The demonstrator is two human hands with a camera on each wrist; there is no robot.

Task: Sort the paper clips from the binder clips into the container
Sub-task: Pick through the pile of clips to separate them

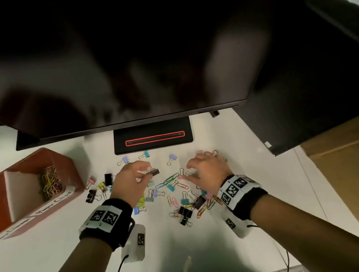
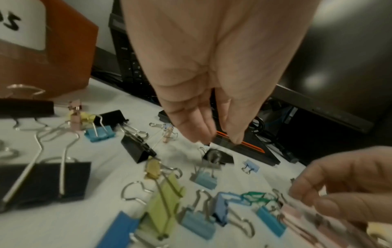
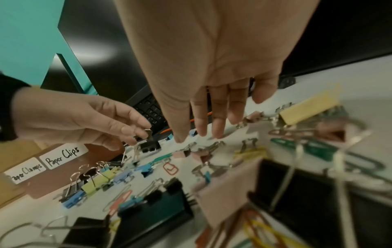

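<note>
My left hand [image 1: 149, 171] pinches a black binder clip [image 1: 154, 172] by its wire handle, lifted just above the white desk [image 1: 52, 261]. The right wrist view shows that clip [image 3: 149, 146] hanging under the left fingertips [image 3: 140, 132]. My right hand [image 1: 197, 160] hovers open over the mixed pile [image 1: 178, 192], its straight fingers [image 3: 201, 127] pointing down at it. Loose paper clips [image 1: 170, 179] lie between the hands among coloured and black binder clips [image 2: 140, 149]. The red-brown container [image 1: 36, 158] stands at the left with paper clips [image 1: 50, 183] in its far compartment.
A dark monitor [image 1: 115, 63] overhangs the desk, and its stand base [image 1: 152, 139] sits just behind the pile. Another black screen [image 1: 308, 92] and a cardboard box [image 1: 357, 178] close off the right. The container's labels [image 3: 63, 156] read "Paper Clips" and "Paper Clamps".
</note>
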